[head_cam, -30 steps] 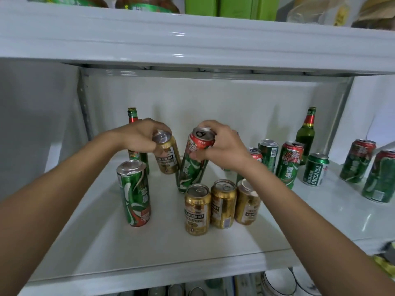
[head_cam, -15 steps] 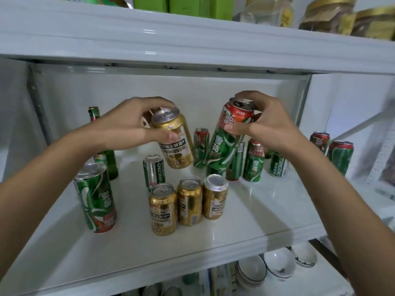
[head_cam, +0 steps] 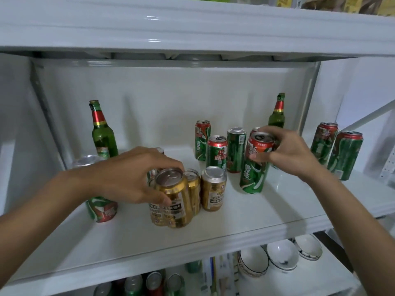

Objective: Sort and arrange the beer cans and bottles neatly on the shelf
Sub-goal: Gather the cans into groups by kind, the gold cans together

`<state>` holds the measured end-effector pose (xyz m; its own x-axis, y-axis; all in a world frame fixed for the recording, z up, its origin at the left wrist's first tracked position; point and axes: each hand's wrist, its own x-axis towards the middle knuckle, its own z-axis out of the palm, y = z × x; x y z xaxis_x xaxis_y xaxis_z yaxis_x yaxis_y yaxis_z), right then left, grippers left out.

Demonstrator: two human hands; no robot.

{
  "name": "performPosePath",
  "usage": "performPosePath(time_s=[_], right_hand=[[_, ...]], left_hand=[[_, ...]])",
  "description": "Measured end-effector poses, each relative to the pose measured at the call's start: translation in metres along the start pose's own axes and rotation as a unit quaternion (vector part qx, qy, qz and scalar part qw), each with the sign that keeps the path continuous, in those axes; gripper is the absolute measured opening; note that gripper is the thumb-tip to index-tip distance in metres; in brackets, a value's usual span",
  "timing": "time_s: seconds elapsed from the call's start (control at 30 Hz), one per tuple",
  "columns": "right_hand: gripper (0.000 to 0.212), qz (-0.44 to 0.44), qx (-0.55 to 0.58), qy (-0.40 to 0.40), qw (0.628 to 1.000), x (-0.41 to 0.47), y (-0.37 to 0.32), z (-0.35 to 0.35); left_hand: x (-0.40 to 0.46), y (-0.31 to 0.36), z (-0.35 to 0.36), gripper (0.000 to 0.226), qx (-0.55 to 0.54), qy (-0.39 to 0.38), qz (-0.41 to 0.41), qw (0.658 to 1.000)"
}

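I am bringing both cans down from where I was holding them up in the air half a second ago. My left hand [head_cam: 130,176] is now gripping the gold can [head_cam: 174,199] from above and behind, fingers wrapped round its upper wall, and it is sitting low at the front of the gold cluster, its base at or just above the white shelf [head_cam: 213,229]; I cannot tell whether it is touching down. My right hand [head_cam: 286,152] is clasping the tall green can [head_cam: 255,165] by its red top band, and the can is leaning, its foot down near the shelf to the right of the cluster.

Behind the gold can two more gold cans [head_cam: 213,189] are standing close together, partly hidden by it. Further back a group of tall green cans [head_cam: 218,152] is standing upright, just beside my right hand. One green bottle [head_cam: 103,133] is standing at the back left, another green bottle [head_cam: 277,115] at the back right. My left forearm is covering most of a green can at the left [head_cam: 102,208]. Two other green cans [head_cam: 335,150] are standing well apart to the far right.

The cans are smooth, shiny metal cylinders with silver lids; the bottles are glass with red and gold foil necks. The shelf is glossy white. Below, white bowls [head_cam: 282,255] are resting on the lower shelf.
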<state>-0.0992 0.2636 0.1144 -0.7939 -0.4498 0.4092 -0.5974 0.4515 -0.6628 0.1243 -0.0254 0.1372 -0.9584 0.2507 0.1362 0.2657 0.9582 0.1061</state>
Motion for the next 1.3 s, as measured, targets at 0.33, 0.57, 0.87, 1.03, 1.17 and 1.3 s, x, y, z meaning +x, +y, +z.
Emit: performPosePath(time_s=[0.33,0.57,0.87,1.03,1.17,1.3], right_hand=[[0.087,0.021,-0.016,-0.004,1.000,0.007,0.029,0.026],[0.083,0.022,-0.039,0.003,0.999,0.009,0.032,0.031],[0.082,-0.001,-0.060,0.020,0.998,0.006,0.037,0.046],[0.078,0.001,-0.057,0.026,0.998,0.006,0.038,0.048],[0.079,0.002,-0.050,0.026,0.998,0.004,0.037,0.049],[0.082,0.003,-0.028,0.023,0.999,0.000,0.035,0.048]], left_hand=[[0.002,0.003,0.036,0.056,0.130,0.012,0.005,0.991],[0.008,-0.003,0.044,0.058,0.135,-0.014,-0.011,0.991],[0.003,-0.011,0.042,0.077,0.150,-0.024,-0.024,0.988],[0.001,-0.016,0.042,0.077,0.161,-0.016,-0.026,0.987],[-0.004,-0.022,0.045,0.078,0.124,-0.008,-0.033,0.992],[-0.012,-0.020,0.048,0.072,0.065,0.021,-0.021,0.997]])
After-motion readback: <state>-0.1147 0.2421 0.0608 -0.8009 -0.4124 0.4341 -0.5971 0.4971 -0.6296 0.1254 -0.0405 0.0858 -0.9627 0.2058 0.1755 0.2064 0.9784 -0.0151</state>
